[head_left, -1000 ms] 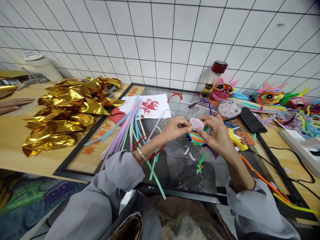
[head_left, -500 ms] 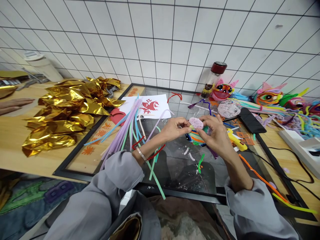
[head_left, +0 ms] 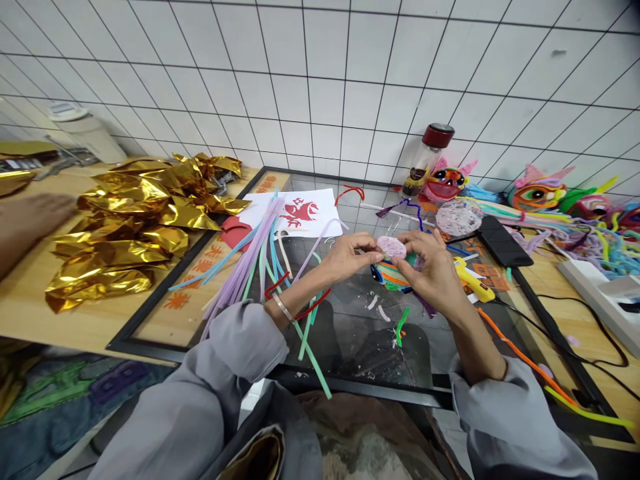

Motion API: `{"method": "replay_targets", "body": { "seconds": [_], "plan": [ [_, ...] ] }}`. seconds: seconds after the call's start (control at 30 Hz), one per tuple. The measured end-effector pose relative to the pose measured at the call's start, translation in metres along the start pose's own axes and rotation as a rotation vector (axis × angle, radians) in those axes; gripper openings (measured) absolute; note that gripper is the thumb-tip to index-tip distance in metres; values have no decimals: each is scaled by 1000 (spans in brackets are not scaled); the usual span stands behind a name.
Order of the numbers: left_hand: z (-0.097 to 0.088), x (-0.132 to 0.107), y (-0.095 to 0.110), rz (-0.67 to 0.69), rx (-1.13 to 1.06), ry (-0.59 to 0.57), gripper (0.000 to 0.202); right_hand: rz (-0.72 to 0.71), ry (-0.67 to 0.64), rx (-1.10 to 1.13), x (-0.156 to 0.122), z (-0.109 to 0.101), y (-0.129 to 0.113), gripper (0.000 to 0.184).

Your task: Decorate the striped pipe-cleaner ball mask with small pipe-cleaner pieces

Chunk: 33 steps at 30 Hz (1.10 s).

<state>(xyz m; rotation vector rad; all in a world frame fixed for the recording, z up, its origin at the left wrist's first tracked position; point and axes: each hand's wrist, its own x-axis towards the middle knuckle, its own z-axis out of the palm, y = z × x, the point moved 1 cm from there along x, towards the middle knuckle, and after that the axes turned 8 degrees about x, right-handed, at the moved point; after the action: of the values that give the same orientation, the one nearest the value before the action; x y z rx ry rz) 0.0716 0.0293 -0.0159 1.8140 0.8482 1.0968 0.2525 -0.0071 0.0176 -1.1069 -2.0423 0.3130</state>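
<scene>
Between my two hands is a small pale pink oval piece (head_left: 391, 247), seemingly made of coiled pipe cleaner. My left hand (head_left: 357, 257) pinches its left edge between thumb and fingertips. On its right side, my right hand (head_left: 425, 263) grips it the same way. Directly beneath lies a colourful striped pipe-cleaner piece (head_left: 393, 275) in orange, green and blue, partly covered by my right hand. A yellow glue gun (head_left: 473, 279) rests just right of that hand. Loose lilac pipe cleaners (head_left: 245, 267) lie in a bundle beyond my left forearm.
Crumpled gold foil (head_left: 135, 227) covers the left of the table, beside a co-worker's arm (head_left: 35, 223). A bottle with a dark red lid (head_left: 430, 160) stands against the wall. Finished-looking colourful animal heads (head_left: 537, 190), a black phone (head_left: 505, 240) and a white power strip (head_left: 605, 300) occupy the right.
My hands and the pink oval piece stay almost still. At the far left, the co-worker's hand has shifted and more of the arm now shows, blurred.
</scene>
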Motion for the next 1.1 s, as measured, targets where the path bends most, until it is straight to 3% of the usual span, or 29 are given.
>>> {"method": "replay_targets", "body": {
  "seconds": [0.47,1.1],
  "plan": [
    [-1,1,-4,50,66,-6,16,-15,14,-5,-1,2,0,12],
    [2,-4,0,-90,-2,-13,23,-2,21,-34,-1,0,-4,6]
  ]
}}
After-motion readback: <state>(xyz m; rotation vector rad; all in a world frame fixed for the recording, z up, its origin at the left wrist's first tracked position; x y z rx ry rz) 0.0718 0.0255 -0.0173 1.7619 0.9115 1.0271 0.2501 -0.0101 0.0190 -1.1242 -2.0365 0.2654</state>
